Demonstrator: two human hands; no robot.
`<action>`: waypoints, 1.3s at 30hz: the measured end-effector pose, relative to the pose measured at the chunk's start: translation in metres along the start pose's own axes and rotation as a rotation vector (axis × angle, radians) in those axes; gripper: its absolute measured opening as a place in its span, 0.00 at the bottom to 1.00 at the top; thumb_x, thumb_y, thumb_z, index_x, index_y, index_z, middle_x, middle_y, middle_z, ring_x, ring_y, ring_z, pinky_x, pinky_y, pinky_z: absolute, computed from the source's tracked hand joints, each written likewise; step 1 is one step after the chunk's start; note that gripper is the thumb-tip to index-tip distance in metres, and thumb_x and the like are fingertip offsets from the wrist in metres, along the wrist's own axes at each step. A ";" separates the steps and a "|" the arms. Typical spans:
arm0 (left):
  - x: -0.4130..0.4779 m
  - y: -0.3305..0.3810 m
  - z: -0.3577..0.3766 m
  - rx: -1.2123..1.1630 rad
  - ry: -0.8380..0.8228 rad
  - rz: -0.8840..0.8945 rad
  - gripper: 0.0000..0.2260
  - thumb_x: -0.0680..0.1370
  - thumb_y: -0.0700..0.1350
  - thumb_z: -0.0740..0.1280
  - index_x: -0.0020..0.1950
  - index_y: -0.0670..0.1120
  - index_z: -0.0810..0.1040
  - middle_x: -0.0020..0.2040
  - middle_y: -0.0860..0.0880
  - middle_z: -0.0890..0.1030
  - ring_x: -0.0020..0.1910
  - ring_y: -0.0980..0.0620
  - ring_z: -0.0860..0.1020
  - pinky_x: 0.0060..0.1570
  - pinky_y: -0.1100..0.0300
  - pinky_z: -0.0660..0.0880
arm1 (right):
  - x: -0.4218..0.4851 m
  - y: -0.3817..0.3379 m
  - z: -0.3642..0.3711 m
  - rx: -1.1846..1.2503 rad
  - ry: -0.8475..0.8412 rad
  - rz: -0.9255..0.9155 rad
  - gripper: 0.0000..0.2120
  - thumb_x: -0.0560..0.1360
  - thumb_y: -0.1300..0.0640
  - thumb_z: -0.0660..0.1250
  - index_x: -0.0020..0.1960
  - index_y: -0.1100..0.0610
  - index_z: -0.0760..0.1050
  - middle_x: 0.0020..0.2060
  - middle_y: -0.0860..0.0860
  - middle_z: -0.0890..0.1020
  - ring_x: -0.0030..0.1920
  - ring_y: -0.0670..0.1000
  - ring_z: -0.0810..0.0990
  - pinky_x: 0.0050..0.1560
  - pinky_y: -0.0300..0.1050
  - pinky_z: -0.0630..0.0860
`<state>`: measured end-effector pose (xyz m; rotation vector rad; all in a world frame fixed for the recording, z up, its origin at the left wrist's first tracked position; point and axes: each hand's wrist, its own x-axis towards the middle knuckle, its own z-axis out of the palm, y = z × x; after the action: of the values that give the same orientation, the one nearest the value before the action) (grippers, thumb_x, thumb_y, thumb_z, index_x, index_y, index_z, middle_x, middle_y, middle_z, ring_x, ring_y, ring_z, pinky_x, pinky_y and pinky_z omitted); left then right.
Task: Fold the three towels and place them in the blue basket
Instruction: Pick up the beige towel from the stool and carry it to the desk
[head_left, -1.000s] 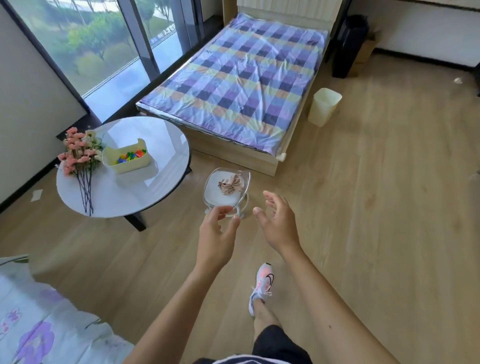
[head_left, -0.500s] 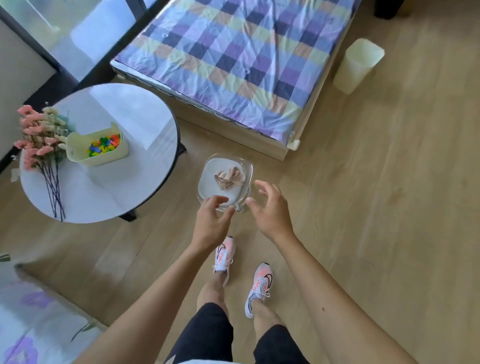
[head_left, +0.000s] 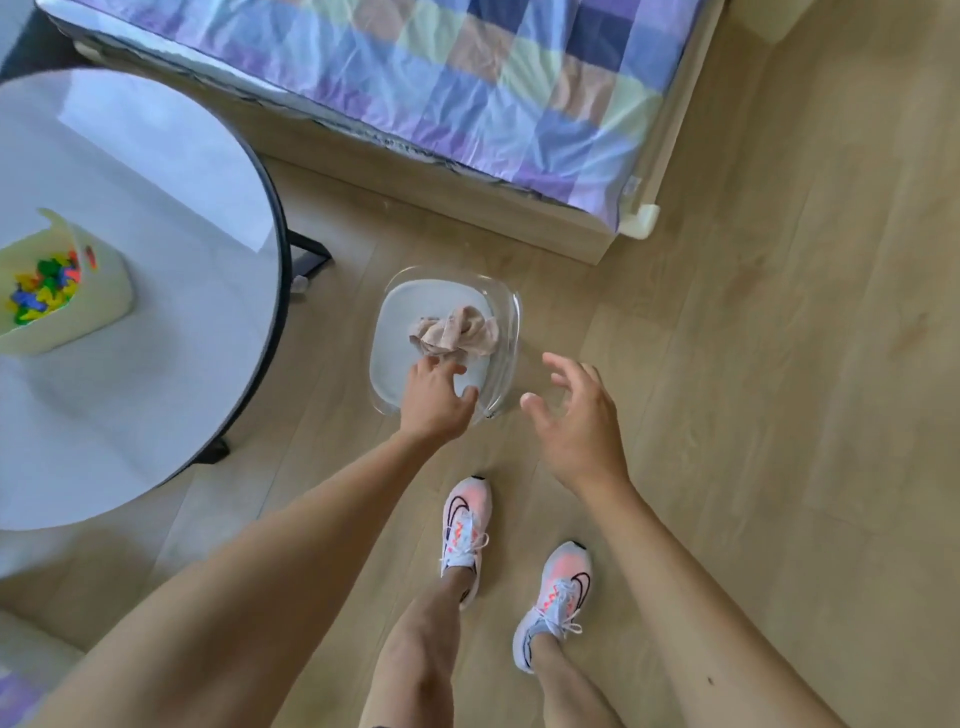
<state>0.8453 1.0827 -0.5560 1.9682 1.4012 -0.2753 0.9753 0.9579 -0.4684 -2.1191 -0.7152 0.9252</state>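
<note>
A crumpled beige towel (head_left: 456, 332) is seen lying inside a clear basin (head_left: 506, 358) on the wooden floor (head_left: 753, 364). Nearest to the viewer, short of the basin, two sneakers (head_left: 465, 530) are planted on open planks. The left hand (head_left: 435, 397) is reached over the basin's near rim, fingers spread, fingertips at the towel's edge without closing on it. The right hand (head_left: 582, 418) is held open just right of the basin. Left of the basin, the round table (head_left: 156, 260) is edged in black; beyond the basin runs the bed (head_left: 415, 78). Bare floor lies to the right.
</note>
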 end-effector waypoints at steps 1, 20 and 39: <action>0.017 -0.005 0.009 0.036 -0.004 0.005 0.20 0.77 0.50 0.65 0.68 0.46 0.76 0.71 0.42 0.70 0.71 0.41 0.65 0.71 0.47 0.65 | 0.006 0.011 0.005 0.003 0.005 0.005 0.22 0.75 0.56 0.71 0.68 0.53 0.74 0.62 0.48 0.76 0.61 0.47 0.76 0.61 0.39 0.71; 0.151 -0.061 0.075 0.346 -0.112 -0.059 0.22 0.80 0.54 0.59 0.71 0.45 0.71 0.75 0.44 0.64 0.74 0.36 0.58 0.65 0.39 0.67 | 0.034 0.102 0.038 0.024 -0.001 0.041 0.24 0.76 0.56 0.70 0.70 0.53 0.72 0.60 0.44 0.73 0.62 0.44 0.75 0.63 0.42 0.72; -0.122 0.135 -0.105 -0.386 0.406 0.316 0.19 0.72 0.44 0.77 0.55 0.49 0.71 0.54 0.51 0.78 0.51 0.49 0.79 0.49 0.49 0.80 | -0.060 -0.027 -0.137 0.101 0.140 -0.043 0.25 0.75 0.58 0.71 0.71 0.55 0.71 0.63 0.48 0.75 0.65 0.47 0.76 0.66 0.48 0.73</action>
<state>0.8951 1.0358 -0.3572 1.9365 1.2351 0.5290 1.0417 0.8797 -0.3566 -2.0484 -0.6271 0.7655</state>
